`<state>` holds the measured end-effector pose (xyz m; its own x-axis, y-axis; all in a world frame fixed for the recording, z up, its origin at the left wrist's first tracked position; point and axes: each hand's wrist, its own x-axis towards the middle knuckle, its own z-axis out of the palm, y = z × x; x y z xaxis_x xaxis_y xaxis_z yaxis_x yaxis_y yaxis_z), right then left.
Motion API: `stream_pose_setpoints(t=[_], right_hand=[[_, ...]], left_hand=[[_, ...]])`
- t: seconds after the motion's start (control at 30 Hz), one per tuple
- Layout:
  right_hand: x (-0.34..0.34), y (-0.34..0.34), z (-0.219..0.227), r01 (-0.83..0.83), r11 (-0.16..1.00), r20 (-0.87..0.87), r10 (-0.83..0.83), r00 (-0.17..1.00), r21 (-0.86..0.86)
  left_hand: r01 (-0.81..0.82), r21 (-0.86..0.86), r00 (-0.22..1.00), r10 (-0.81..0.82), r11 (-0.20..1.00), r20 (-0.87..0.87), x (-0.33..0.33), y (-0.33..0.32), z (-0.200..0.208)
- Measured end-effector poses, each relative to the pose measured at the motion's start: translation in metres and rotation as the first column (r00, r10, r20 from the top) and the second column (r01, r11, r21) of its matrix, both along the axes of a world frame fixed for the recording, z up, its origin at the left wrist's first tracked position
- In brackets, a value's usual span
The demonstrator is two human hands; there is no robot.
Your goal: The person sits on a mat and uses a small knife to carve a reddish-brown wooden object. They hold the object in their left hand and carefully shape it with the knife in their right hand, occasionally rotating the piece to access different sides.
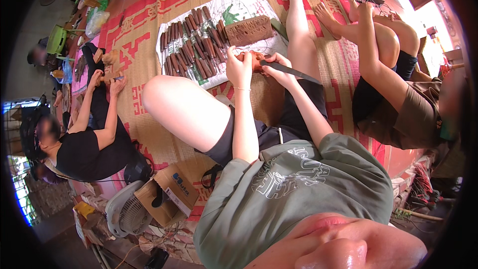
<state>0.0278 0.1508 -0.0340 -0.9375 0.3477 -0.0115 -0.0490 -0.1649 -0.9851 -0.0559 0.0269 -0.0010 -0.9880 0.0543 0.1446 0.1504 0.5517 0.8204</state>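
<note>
My left hand (239,67) is closed round a small reddish-brown carved wooden piece (257,62), held above my lap. My right hand (280,69) grips a long, dark, flat file (298,73), its far part pointing right past my hand. The file's other end meets the wooden piece, and my fingers hide part of both. Just beyond my hands, a brown carved wooden block (249,30) lies on a white cloth (244,2). Left of the block, several dark brown wooden rods (191,45) are laid in rows on the same cloth.
A patterned red and tan mat (149,134) spreads beneath me. At left, a seated co-worker (89,144) works on a wooden piece (110,76); another person (398,99) sits close on my right. A cardboard box (172,192) and a fan (130,211) stand behind my left side.
</note>
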Motion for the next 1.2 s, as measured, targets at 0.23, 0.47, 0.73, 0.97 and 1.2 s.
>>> stream_pose_setpoints(t=[0.23,0.47,0.73,0.97,1.2], right_hand=[[0.002,-0.001,-0.030,0.006,0.979,0.086,-0.024,0.996,0.204],[-0.007,-0.009,-0.012,-0.006,0.999,0.026,0.005,1.000,0.045],[-0.002,-0.007,-0.009,0.058,0.998,0.056,-0.057,0.997,-0.025],[-0.004,-0.002,-0.016,-0.010,0.995,0.053,0.015,0.998,-0.097],[-0.011,-0.007,-0.006,-0.026,0.999,0.044,0.028,0.999,-0.037]], left_hand=[[-0.041,0.015,0.999,0.041,0.999,0.031,-0.002,-0.005,0.000],[-0.068,0.052,0.997,0.069,0.996,-0.035,-0.002,-0.002,-0.008],[-0.078,0.039,0.995,0.081,0.996,-0.059,0.000,-0.001,-0.005],[-0.079,0.066,0.994,0.083,0.995,-0.069,-0.004,-0.002,-0.012],[-0.045,0.058,0.991,0.052,0.997,-0.124,-0.005,0.003,-0.013]])
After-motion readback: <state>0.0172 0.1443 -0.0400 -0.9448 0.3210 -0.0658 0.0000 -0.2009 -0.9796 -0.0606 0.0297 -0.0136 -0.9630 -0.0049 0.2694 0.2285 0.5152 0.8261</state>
